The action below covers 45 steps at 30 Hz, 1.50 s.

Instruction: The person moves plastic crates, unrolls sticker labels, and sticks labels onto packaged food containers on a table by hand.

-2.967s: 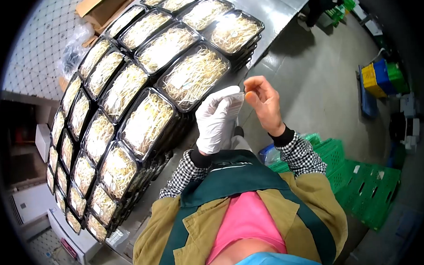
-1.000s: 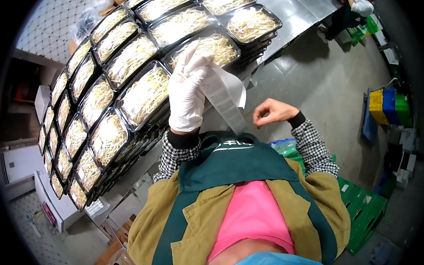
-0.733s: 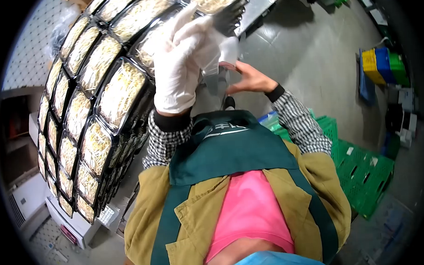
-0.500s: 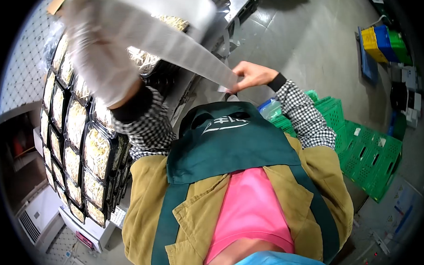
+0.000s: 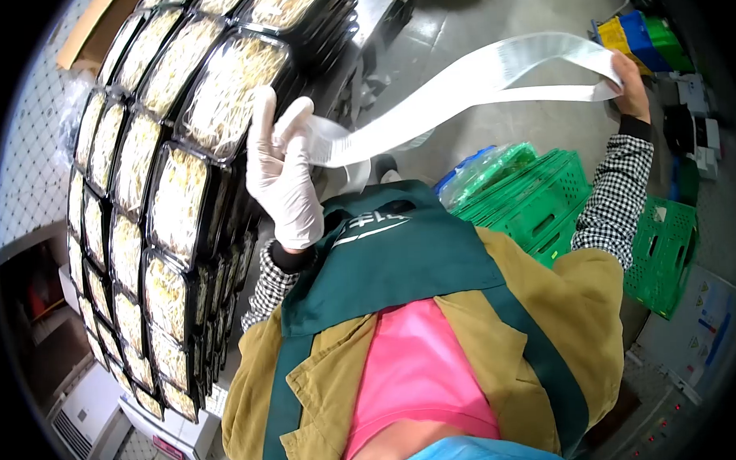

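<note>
Here, one white strip (image 5: 460, 85), one right hand (image 5: 632, 89) closed on its end, one left hand (image 5: 285, 176) half-curled, hold unclear.

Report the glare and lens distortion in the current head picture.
Head view: wide-angle curvature bows the rows of packed trays, and the corners go black; head view: the paper strip looks nearly washed out, any print unreadable; head view: the gloved left hand is bright, its fingers distinguishable.
</note>
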{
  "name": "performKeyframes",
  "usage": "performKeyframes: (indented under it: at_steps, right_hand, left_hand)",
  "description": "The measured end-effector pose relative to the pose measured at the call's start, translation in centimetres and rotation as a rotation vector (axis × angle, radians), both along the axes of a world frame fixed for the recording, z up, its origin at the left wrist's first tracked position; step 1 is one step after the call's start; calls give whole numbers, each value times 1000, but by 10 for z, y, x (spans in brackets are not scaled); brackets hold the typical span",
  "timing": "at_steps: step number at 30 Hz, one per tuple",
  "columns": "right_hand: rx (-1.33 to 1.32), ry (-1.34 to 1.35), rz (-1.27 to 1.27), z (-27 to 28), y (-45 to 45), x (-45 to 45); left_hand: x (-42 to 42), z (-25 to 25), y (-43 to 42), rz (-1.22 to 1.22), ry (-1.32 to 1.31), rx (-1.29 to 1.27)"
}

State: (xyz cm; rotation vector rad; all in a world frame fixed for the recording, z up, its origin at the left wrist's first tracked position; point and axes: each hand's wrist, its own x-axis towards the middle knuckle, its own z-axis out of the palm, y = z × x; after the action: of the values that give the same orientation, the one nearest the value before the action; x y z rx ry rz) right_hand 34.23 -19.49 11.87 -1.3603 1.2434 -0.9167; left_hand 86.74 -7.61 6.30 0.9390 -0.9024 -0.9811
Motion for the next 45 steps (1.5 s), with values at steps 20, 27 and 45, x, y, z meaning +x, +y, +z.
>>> performKeyframes:
  at_steps: [20,27,45]
  right_hand:
    - [31,265,130,6,-7,48]
    - [-180,558,514,31,-4,179]
    - [-26,405,1237,4,-50,311]
  left_hand:
    - [-2,-50,-4,-253,367,179]
    - [-13,-7,-25,-220,-747,-312]
    - [22,-3,-20,-452,-869,-26]
